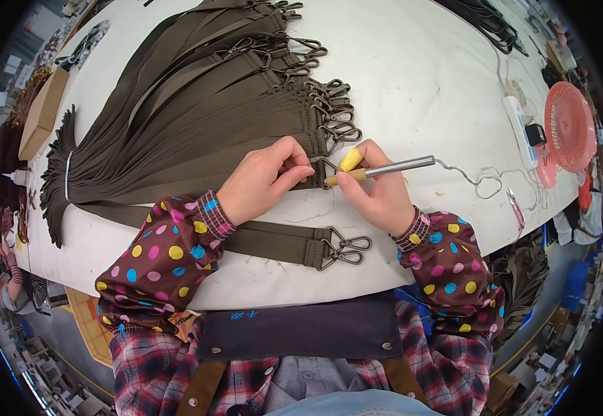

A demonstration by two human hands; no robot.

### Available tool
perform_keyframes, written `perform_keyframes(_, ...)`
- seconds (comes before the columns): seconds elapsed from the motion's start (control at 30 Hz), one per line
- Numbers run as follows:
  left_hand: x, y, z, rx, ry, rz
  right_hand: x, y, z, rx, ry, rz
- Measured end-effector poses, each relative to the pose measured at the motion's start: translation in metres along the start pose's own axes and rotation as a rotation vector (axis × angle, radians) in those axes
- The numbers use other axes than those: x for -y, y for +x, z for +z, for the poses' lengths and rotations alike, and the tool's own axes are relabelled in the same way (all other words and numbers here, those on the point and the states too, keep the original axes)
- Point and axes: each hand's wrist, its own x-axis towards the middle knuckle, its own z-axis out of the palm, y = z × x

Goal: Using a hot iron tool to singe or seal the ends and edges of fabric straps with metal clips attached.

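Observation:
My right hand grips a corded pen-shaped tool with a metal barrel and a tan front part. A yellow cover wraps one of its fingers. The tool's front end points at the hardware end of a dark olive strap. There my left hand is closed, thumb and index pinched together over the strap; whatever lies between them is too small to make out. Beyond spreads a fanned bundle of olive straps, tied at the left, with metal snap hooks at the right. Nearer me lies one separate strap with its snap hook.
The tool's grey cord runs right toward a white power strip. A round pink plastic piece stands beside it, with small snips nearer me. A cardboard box is at the left edge. Dark straps hang at the right.

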Motion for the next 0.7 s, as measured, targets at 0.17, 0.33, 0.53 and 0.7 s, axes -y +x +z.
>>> perform_keyframes(0.17, 0.0029, -0.0001, 0.0012, 0.001, -0.062, 0.002, -0.0098, -0.0028, 0.0035, -0.005, 0.02, 0.065)
perform_keyframes(0.33, 0.0063, 0.0005, 0.0019, 0.001, -0.225, -0.037, -0.008, -0.0024, 0.0052, -0.012, 0.034, 0.069)
perform_keyframes(0.53, 0.0034, 0.0021, 0.0029, -0.004, -0.266, -0.061, -0.0093, -0.0028, 0.0038, -0.01, 0.013, 0.067)
perform_keyframes(0.7, 0.0034, 0.0025, 0.0024, 0.001, -0.277, -0.071, -0.0083, -0.0027, 0.0036, -0.003, -0.043, 0.078)
